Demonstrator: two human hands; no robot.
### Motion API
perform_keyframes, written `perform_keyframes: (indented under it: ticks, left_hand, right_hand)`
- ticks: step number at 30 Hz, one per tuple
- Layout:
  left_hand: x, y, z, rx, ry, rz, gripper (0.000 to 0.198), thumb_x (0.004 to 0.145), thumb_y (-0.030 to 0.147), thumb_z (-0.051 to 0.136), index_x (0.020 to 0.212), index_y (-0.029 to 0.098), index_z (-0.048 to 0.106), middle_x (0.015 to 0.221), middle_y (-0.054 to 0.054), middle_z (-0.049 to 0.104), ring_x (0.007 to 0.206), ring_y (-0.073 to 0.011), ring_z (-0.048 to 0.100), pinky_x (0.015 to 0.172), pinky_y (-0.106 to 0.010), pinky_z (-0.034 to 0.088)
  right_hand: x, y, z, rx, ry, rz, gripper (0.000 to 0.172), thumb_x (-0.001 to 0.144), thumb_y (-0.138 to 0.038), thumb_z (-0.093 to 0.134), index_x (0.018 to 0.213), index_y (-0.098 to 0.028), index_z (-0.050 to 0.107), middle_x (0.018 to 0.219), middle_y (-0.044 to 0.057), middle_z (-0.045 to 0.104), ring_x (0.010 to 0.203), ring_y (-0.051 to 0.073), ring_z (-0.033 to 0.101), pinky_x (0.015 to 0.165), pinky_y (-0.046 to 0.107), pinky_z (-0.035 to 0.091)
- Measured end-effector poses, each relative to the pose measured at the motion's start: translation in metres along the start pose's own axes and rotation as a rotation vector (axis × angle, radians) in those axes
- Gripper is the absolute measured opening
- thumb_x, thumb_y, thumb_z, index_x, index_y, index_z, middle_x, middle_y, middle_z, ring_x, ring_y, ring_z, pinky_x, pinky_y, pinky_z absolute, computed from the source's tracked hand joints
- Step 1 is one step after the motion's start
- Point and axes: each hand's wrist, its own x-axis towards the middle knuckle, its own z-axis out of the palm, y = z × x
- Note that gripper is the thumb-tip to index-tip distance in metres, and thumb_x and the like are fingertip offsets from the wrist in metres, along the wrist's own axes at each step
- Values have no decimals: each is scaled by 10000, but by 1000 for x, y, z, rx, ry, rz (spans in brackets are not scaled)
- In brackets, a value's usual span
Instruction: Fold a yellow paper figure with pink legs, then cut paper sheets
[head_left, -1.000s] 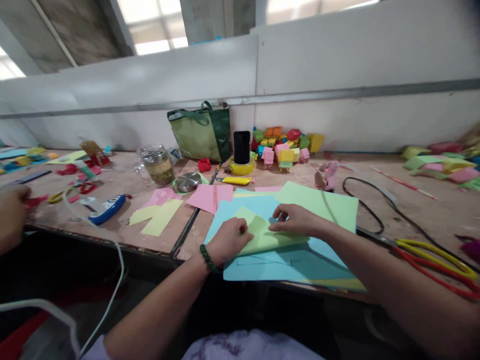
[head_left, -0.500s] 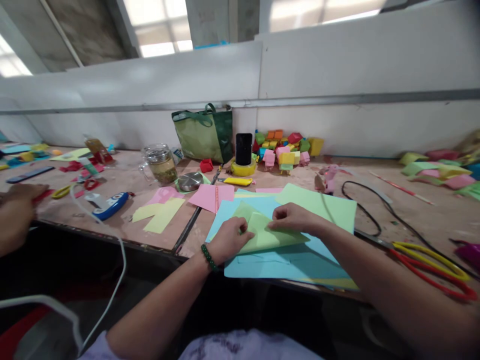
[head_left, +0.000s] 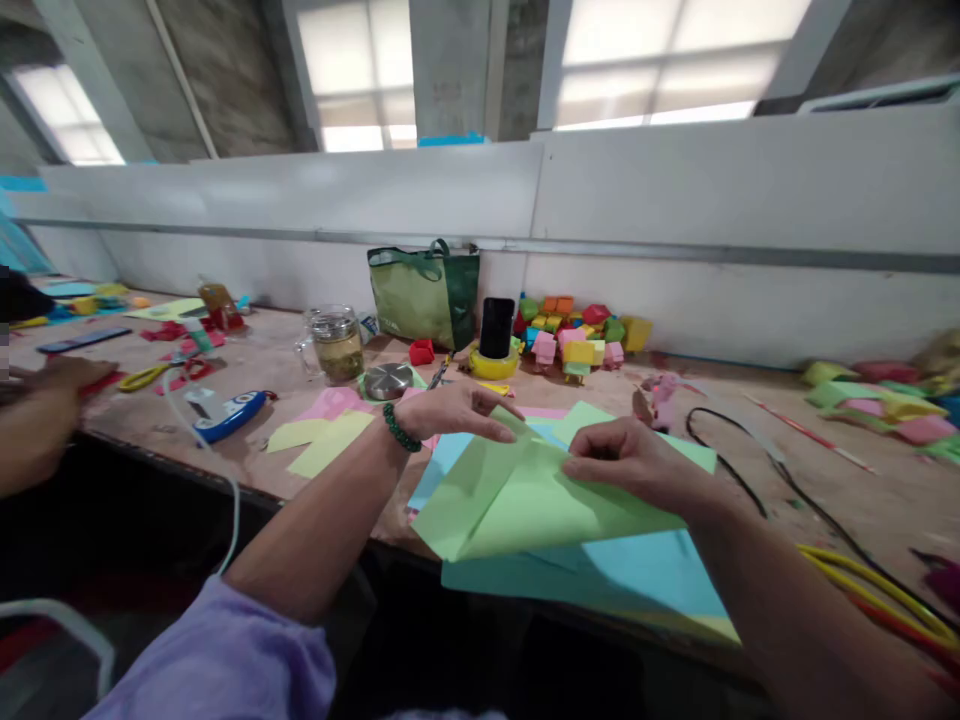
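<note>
A folded light green sheet of paper [head_left: 555,510] is tilted up over blue sheets [head_left: 630,572] on the table. My right hand [head_left: 637,465] pinches its upper right part between thumb and fingers. Over the paper's upper left side is my left hand [head_left: 469,412], fingers stretched out and thumb apart, holding nothing. Whether its fingertips touch the paper's edge I cannot tell. Another light green sheet [head_left: 694,455] lies under my right hand, partly hidden.
Yellow and red-handled scissors [head_left: 877,585] lie by my right forearm. Folded paper pieces [head_left: 574,345] are heaped behind the work, beside a phone [head_left: 496,328] on yellow tape. A glass mug [head_left: 334,345] and a green bag [head_left: 424,295] stand left. A co-worker's hand [head_left: 45,410] is far left.
My left hand has come off the green paper and moved up and away, its fingers spreading. The paper is lifted and partly opened toward me in my right hand. The view has tilted up.
</note>
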Motion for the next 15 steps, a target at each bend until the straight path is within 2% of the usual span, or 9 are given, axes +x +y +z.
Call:
perform_keyframes:
  ticks: [2, 3, 6, 10, 15]
  left_hand:
    - [16, -4, -3, -120, -182, -19, 348, 670, 351, 763, 959, 159, 739, 860, -23, 713, 822, -159, 605, 759, -250, 444]
    - [24, -7, -1, -149, -219, -34, 335, 648, 336, 778, 927, 154, 749, 835, -21, 717, 793, -150, 603, 739, -239, 441]
    - [39, -23, 13, -201, -219, -104, 278, 589, 300, 810, 809, 137, 761, 741, -25, 713, 679, -123, 580, 660, -225, 431]
    - [44, -41, 34, -327, -154, -167, 211, 555, 276, 818, 692, 133, 747, 660, -18, 692, 610, -104, 559, 593, -209, 414]
    - [42, -51, 46, -517, -164, -252, 241, 543, 241, 815, 751, 141, 745, 681, -12, 698, 623, -111, 587, 619, -216, 452]
  right_hand:
    - [0, 1, -1, -12, 3, 0, 381, 708, -498, 660, 618, -135, 591, 537, -34, 444, 504, 70, 345, 459, 221, 235]
    - [1, 4, -1, -18, 10, 6, 377, 708, -492, 658, 610, -135, 586, 531, -37, 436, 500, 68, 337, 460, 223, 228]
    - [7, 21, 3, -22, 53, 38, 360, 708, -471, 645, 584, -142, 567, 514, -44, 411, 492, 69, 326, 462, 227, 223]
    - [15, 38, 10, -24, 64, 92, 321, 693, -435, 633, 560, -158, 539, 501, -48, 389, 488, 72, 317, 452, 223, 218]
    - [16, 42, 15, 33, 21, 170, 272, 670, -395, 642, 566, -168, 534, 486, -55, 371, 462, 67, 293, 423, 218, 193]
